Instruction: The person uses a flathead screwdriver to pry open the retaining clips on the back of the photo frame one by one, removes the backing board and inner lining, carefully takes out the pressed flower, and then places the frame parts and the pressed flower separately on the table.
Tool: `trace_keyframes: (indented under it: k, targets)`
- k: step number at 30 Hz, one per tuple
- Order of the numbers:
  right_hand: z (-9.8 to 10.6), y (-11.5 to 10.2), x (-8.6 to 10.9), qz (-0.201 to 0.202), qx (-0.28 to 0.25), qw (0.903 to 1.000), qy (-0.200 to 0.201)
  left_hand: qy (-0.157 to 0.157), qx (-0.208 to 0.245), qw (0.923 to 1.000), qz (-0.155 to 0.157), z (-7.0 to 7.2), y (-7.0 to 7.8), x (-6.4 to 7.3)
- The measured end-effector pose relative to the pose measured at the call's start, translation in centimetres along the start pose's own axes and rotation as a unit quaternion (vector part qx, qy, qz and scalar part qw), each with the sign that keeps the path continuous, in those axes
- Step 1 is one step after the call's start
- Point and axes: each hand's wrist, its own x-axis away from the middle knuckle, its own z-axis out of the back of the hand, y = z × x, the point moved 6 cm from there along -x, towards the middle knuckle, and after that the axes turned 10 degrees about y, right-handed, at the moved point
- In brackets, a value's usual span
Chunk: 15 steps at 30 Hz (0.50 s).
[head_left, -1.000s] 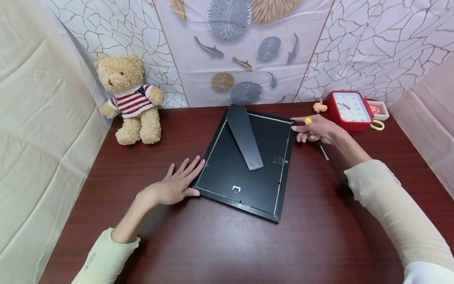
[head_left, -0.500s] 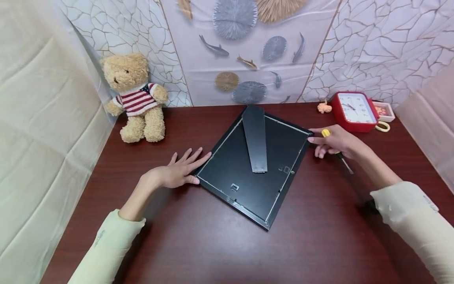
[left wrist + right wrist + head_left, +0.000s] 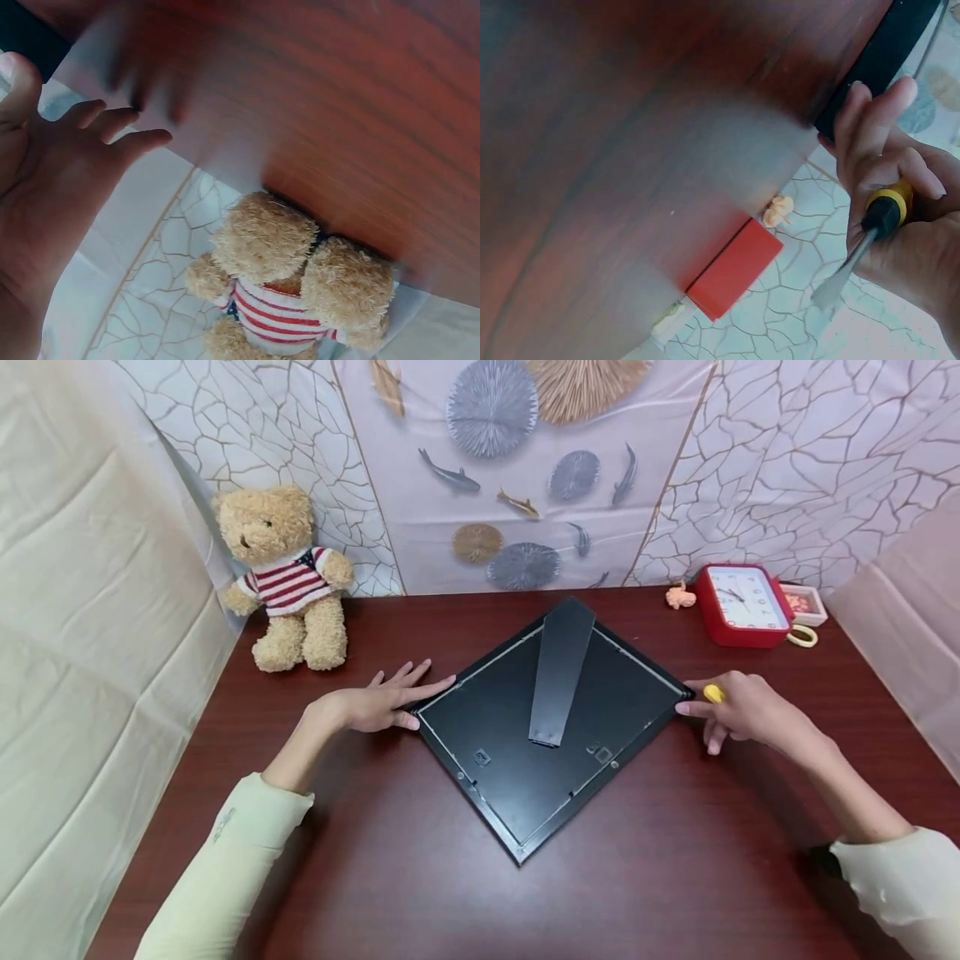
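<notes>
A black picture frame [image 3: 517, 777] lies back up on the table, its corners pointing left, right and toward me, with a tapered stand leg [image 3: 562, 672] on its backing. At its left corner, my left hand [image 3: 367, 706] touches the edges with straight, spread fingers and thumb. My right hand [image 3: 753, 714] holds the right corner with thumb and index finger. That hand also grips a yellow-and-black screwdriver [image 3: 889, 210] against the palm; its flat metal tip is free in the right wrist view. Only the yellow handle end shows in the head view.
A teddy bear [image 3: 285, 577] in a striped sweater sits at the back left. At the back right are a red clock [image 3: 746, 606], a small peach figurine [image 3: 679, 596], a pale box [image 3: 804, 603] and a yellowish ring [image 3: 802, 637]. A patterned cloth [image 3: 525, 518] hangs behind the table.
The picture frame has turned clockwise on the table. My right hand has moved right and toward me with its corner; my left hand has shifted slightly away from me.
</notes>
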Motion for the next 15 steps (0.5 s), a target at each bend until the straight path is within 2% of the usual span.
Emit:
trace_keyframes:
  k: [4, 8, 11, 15]
  targets:
    - [-0.4, 0.0, 1.8, 0.007, 0.026, 0.9996, -0.003, 0.001, 0.005, 0.9999, -0.011, 0.4, -0.5, -0.8]
    - [-0.6, -0.3, 3.3, 0.019, 0.047, 0.9987, -0.003, 0.005, -0.014, 0.9999, -0.005, 1.0, -0.4, -1.3]
    - [-0.7, -0.7, 4.2, 0.028, 0.054, 0.9981, -0.003, 0.012, -0.037, 0.9992, 0.0, 1.7, 0.2, -1.6]
    - [-0.8, -1.2, 5.1, 0.031, 0.053, 0.998, -0.011, 0.016, -0.058, 0.9982, -0.003, 2.7, 1.9, -1.5]
